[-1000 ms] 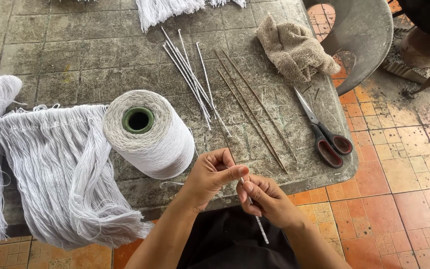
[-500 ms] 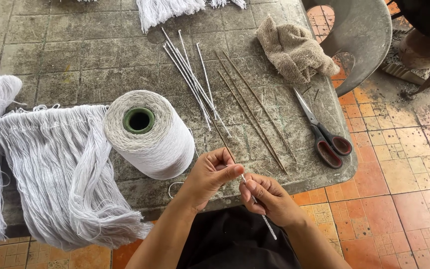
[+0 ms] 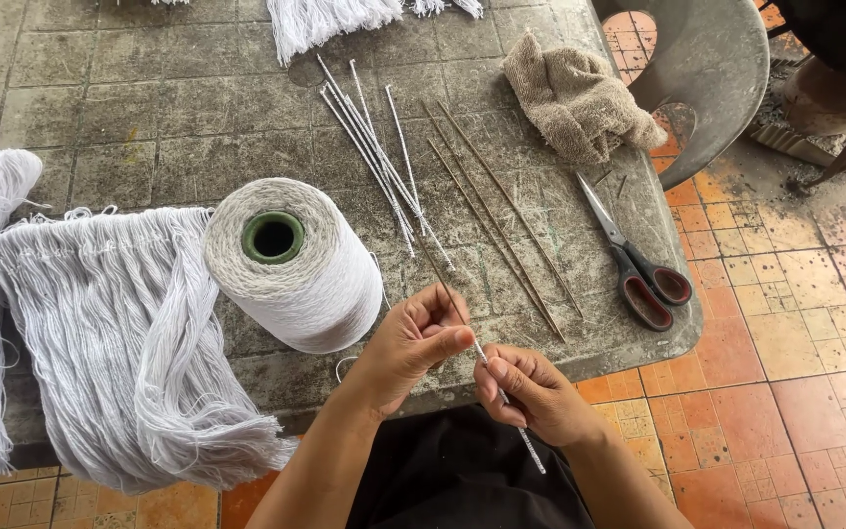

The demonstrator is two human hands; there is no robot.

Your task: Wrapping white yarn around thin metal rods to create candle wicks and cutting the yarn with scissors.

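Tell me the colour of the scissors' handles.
The scissors have dark red handles with black inner loops, seen clearly in the head view, lying on the table.

Soft, even daylight fills the view, bright without glare. Shadows are faint: a weak one lies under the white yarn cone with a green core (image 3: 291, 264) toward the near edge of the worn grey stone tabletop (image 3: 149, 118). Focus is sharp throughout; straight edges bow slightly toward the frame's corners.

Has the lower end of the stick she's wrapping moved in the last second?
Yes. The stick end swung right and a little up, away from the table edge line, while both hands stayed near the spool.
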